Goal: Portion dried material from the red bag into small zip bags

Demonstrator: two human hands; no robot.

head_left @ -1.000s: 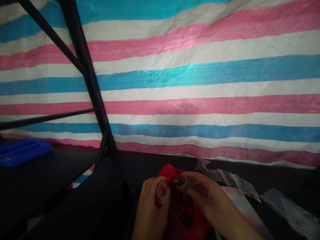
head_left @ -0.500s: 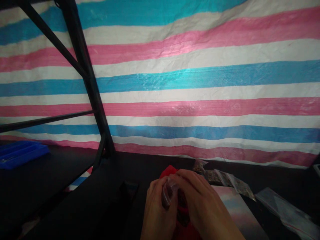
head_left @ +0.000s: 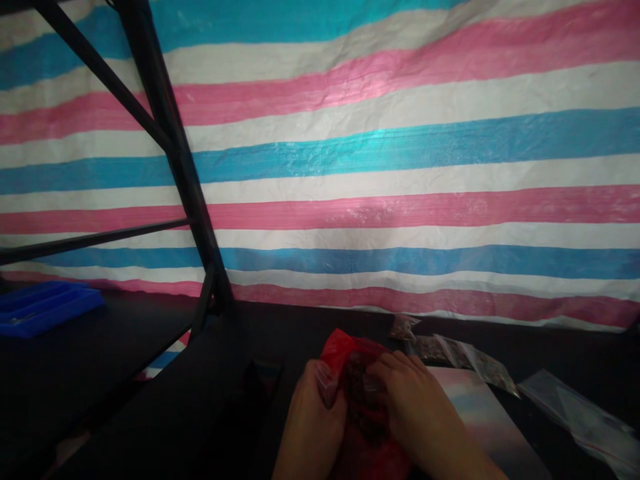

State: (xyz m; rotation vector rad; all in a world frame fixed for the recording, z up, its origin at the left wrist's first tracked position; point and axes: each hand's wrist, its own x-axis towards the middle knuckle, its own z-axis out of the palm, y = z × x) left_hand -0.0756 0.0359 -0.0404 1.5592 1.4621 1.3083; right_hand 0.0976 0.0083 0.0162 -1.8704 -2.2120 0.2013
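A red plastic bag [head_left: 340, 347] with dark contents stands at the bottom middle, its mouth open toward me. My left hand [head_left: 313, 413] is closed at the bag's left side, with a small clear bag [head_left: 326, 385] pinched between thumb and fingers. On the other side, my right hand [head_left: 417, 400] has its fingers curled at the mouth of the red bag, over the dark contents; what its fingertips hold is too dark to make out.
Small filled clear bags [head_left: 487, 367] lie behind a pale glossy flat sheet [head_left: 480, 413]. Flat clear bags [head_left: 580, 413] are at the right. A blue tray [head_left: 47, 307] sits far left, beyond a black metal frame [head_left: 187, 187]. Striped sheeting [head_left: 400, 153] hangs behind.
My hands have moved apart, my right hand going right and my left hand slightly down. More of the red bag and its dark inside shows between them. The view has shifted slightly.
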